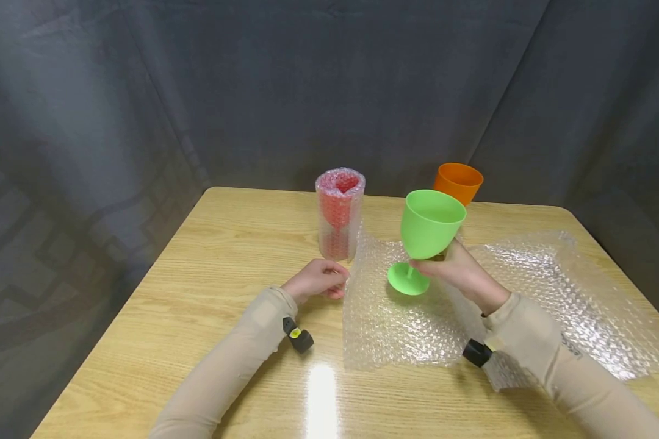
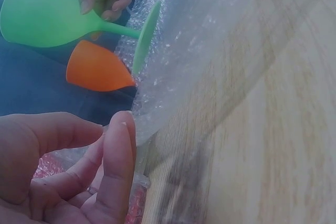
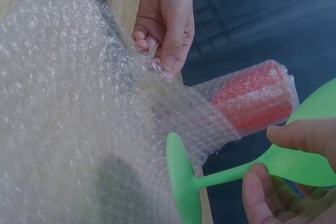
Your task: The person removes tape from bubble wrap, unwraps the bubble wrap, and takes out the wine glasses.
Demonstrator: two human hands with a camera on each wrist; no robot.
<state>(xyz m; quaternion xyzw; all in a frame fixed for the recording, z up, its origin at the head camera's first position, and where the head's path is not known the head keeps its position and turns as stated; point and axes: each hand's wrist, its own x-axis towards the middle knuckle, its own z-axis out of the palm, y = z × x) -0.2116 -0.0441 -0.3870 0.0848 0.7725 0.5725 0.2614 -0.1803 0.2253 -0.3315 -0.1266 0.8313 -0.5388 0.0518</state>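
My right hand (image 1: 465, 274) grips a green plastic goblet (image 1: 429, 227) where the bowl meets the stem. The goblet leans slightly, mouth up, with its round foot close over a sheet of bubble wrap (image 1: 395, 335). At the left edge of that sheet, my left hand (image 1: 320, 279) pinches the wrap between thumb and fingertips. In the right wrist view the pinched edge of bubble wrap (image 3: 194, 111) rises from the table at the left hand (image 3: 168, 24).
Behind my left hand a red goblet (image 1: 337, 210) stands upright, rolled in bubble wrap. An orange goblet (image 1: 459, 183) stands at the back, partly hidden by the green one. More bubble wrap (image 1: 560, 292) spreads right over the wooden table (image 1: 208, 268). A dark curtain (image 1: 329, 97) hangs behind.
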